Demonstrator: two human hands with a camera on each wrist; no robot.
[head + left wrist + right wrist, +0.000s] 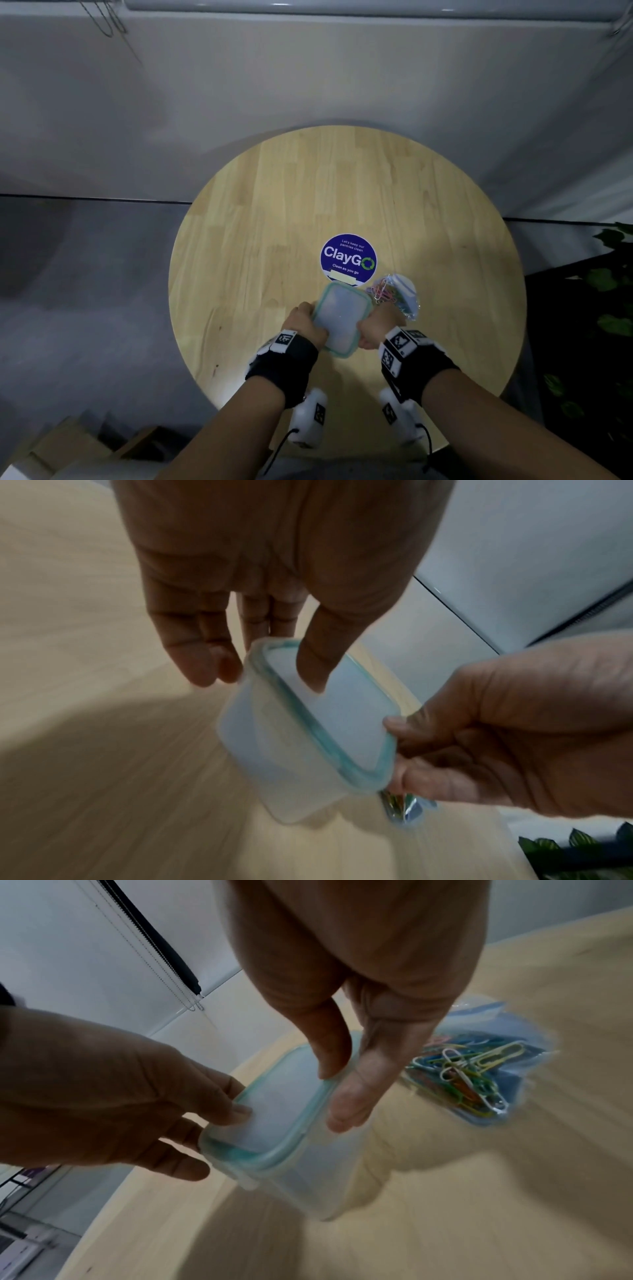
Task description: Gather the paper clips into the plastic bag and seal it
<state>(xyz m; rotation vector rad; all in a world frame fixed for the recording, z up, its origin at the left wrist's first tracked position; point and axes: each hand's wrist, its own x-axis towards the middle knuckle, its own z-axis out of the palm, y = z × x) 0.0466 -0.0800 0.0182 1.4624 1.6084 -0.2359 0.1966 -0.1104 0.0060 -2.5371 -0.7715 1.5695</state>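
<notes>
Both hands hold one translucent box (342,320) with a teal-rimmed lid, above the near part of a round wooden table (274,212). The left hand (303,323) grasps the box's left end: in the left wrist view its thumb lies on the lid and the fingers (202,658) curl against the side wall. The right hand (376,329) grasps the opposite end, thumb on the lid's rim and fingers under the edge, as the right wrist view shows. The lid sits on the box; whether it is latched cannot be told.

The bag (399,296) lies flat on the table just right of the box, beyond the right hand and free of both hands. The clips (469,1074), in mixed colours, are bunched inside it. Its blue strip shows at the far edge; whether that is pressed closed cannot be told through the blur.

A round blue sticker (348,259) reading "ClayGo" lies on the table just behind the box. Green leaves (613,284) show at the right edge, off the table.
</notes>
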